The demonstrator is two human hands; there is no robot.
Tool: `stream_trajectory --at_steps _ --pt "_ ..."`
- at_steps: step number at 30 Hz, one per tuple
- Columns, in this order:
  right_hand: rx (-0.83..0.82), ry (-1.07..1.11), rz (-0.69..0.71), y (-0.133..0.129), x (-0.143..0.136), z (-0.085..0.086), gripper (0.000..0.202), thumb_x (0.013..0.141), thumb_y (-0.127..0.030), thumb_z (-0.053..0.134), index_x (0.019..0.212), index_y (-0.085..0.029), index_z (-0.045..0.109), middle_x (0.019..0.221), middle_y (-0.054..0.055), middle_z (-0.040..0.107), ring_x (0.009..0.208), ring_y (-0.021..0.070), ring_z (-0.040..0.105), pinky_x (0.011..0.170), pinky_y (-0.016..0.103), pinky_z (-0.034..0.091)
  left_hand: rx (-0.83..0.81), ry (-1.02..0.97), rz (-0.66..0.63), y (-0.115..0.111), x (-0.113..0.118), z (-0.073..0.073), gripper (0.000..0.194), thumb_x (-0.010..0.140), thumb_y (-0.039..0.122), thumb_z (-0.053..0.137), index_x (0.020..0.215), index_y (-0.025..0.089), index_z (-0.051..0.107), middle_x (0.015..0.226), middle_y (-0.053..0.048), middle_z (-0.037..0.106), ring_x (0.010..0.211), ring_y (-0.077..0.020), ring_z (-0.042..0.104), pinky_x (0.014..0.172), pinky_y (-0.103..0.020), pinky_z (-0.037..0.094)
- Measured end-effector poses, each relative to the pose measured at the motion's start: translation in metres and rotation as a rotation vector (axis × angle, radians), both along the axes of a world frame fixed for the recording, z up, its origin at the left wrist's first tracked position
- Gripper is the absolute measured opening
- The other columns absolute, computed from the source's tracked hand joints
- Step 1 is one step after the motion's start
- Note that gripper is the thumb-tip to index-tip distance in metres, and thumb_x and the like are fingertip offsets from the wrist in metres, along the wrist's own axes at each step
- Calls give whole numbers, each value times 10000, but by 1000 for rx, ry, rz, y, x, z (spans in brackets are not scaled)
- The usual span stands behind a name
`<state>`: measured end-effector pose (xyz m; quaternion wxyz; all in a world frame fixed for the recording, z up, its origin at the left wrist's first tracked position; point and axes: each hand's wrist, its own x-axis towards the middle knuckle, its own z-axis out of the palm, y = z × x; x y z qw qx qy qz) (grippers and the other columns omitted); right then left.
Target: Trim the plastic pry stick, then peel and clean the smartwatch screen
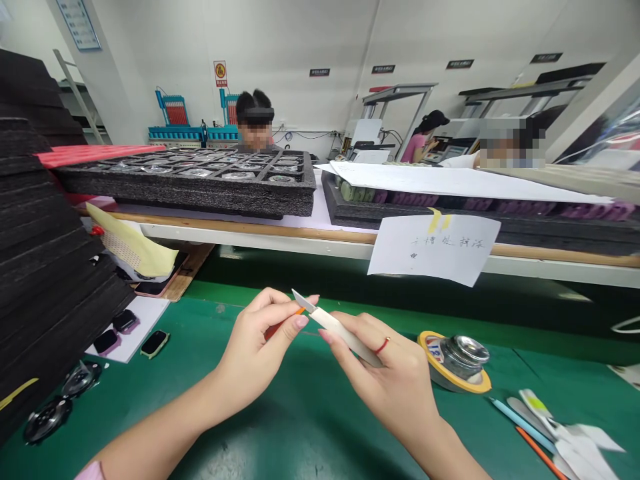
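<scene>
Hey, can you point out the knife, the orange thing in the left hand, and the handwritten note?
Knife (343, 334): head view, on its white handle.
Orange thing (275, 329): head view, on its exposed part.
Handwritten note (436, 257): head view, on the paper below the writing.

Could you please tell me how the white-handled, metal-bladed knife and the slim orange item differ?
The white-handled, metal-bladed knife is in the right hand, the slim orange item in the left hand. The knife shows white and silvery; the item's visible parts are orange. Both are held.
</scene>
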<state>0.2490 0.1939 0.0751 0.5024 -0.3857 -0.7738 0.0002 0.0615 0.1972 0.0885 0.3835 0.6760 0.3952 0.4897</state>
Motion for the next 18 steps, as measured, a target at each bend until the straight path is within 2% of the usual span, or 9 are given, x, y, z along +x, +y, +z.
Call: stream_trajectory --at_steps 3,10,13,18 --pt "3 29 -17 -1 1 3 93 945 -189 618 992 -176 697 653 -9 629 502 102 543 457 217 424 -27 7 -26 -2 0 0 281 1014 358 534 1194 287 737 928 -41 561 755 -136 540 609 -240 426" --pt "-27 -19 66 -5 1 6 102 933 -167 617 997 -185 695 661 -10 638 536 106 551 465 216 422 -59 31 -53 -7 -2 6 280 1017 339 511 1028 214 761 1117 -83 689 884 -181 595 662 -264 451" --pt "-18 -16 67 -6 2 4 95 931 -164 623 991 -177 696 654 -11 626 529 105 543 454 216 407 -34 25 -48 -8 -2 7 282 1015 313 501 1023 209 763 1063 -80 694 933 -191 599 674 -257 462" --pt "-37 -13 98 -5 3 4 96 940 -180 626 995 -172 704 647 -14 611 525 101 520 450 214 388 20 0 -54 -6 0 5 256 994 327 555 1034 220 784 976 -65 685 817 -153 585 628 -230 466"
